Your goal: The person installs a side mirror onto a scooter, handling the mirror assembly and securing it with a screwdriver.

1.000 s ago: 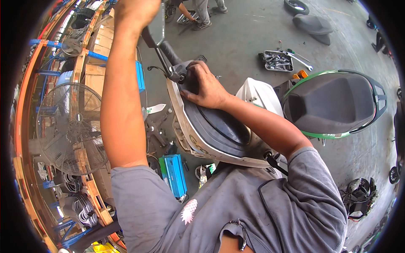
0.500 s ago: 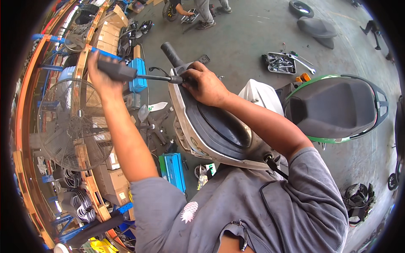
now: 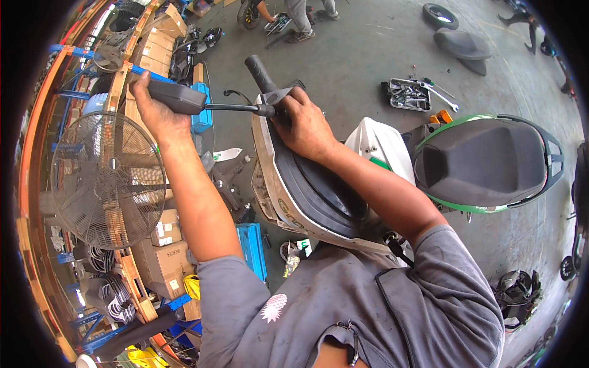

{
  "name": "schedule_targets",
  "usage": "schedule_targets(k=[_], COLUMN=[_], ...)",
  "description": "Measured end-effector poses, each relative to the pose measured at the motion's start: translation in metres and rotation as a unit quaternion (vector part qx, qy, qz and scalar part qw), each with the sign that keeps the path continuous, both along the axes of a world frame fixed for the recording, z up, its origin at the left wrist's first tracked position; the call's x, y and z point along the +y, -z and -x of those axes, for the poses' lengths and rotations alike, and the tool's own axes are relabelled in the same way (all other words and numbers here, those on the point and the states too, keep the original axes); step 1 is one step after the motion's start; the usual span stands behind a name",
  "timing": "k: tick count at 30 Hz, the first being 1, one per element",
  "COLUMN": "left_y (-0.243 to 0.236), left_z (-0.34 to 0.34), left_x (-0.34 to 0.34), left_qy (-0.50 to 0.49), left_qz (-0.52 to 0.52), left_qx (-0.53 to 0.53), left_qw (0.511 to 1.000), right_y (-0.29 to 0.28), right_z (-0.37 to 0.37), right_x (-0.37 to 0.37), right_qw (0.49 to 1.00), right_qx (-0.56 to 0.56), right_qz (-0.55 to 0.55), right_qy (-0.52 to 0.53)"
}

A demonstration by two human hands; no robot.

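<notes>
A black rear-view mirror [image 3: 178,98] with a thin stem lies across the view, and my left hand [image 3: 158,119] grips its housing, thumb up along the outer end. The collar at the stem's inner end meets the curled fingers of my right hand [image 3: 307,127], which closes around it beside the handlebar; those fingertips are partly hidden. Just beyond is a ribbed black handlebar grip [image 3: 261,73] with a thin lever [image 3: 236,93] near it. Under my right forearm is the scooter's white and black front body [image 3: 270,178], close to my chest.
A caged fan [image 3: 110,178] and racks with cartons [image 3: 165,264] stand left. On the floor are a blue toolbox [image 3: 250,248], an open tool tray [image 3: 408,95] with a wrench, and a loose seat [image 3: 460,43]. Right is a green-trimmed scooter seat [image 3: 485,159]. People work at the back.
The mirror housing has turned about its stem and shifted slightly right and down, with my left hand on it. My right hand stays at the stem's base. The view has shifted a little.
</notes>
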State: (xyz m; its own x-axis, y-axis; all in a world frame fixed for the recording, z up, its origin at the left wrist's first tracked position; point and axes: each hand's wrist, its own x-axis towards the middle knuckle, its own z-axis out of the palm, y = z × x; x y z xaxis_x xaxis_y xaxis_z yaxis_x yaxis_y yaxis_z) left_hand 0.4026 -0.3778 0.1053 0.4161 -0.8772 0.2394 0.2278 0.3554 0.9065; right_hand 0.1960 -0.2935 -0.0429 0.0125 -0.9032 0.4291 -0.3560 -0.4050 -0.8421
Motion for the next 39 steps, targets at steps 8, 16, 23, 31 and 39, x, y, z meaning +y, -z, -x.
schedule_targets(k=[8,16,23,31,39], left_y=[-0.009,-0.009,-0.012,0.022,0.026], left_z=[0.025,0.055,0.075,0.052,0.067], left_x=[-0.039,-0.104,-0.083,0.001,-0.013], left_qy=[0.117,0.476,0.471,0.397,0.466], left_qz=[-0.029,-0.032,0.007,-0.012,-0.022], left_qx=[0.016,-0.045,-0.046,0.011,0.167], left_qw=[0.993,0.878,0.881,0.918,0.868], right_y=[0.004,0.002,-0.001,0.009,0.015], right_z=[-0.001,-0.004,0.002,0.036,0.024], right_x=[-0.006,-0.005,0.000,-0.022,-0.026], right_qw=[0.998,0.995,0.998,0.985,0.992], right_qx=[-0.021,-0.043,-0.017,0.079,0.023], right_qz=[0.011,0.012,0.019,0.112,-0.011], right_qy=[0.051,0.088,0.066,-0.104,-0.125])
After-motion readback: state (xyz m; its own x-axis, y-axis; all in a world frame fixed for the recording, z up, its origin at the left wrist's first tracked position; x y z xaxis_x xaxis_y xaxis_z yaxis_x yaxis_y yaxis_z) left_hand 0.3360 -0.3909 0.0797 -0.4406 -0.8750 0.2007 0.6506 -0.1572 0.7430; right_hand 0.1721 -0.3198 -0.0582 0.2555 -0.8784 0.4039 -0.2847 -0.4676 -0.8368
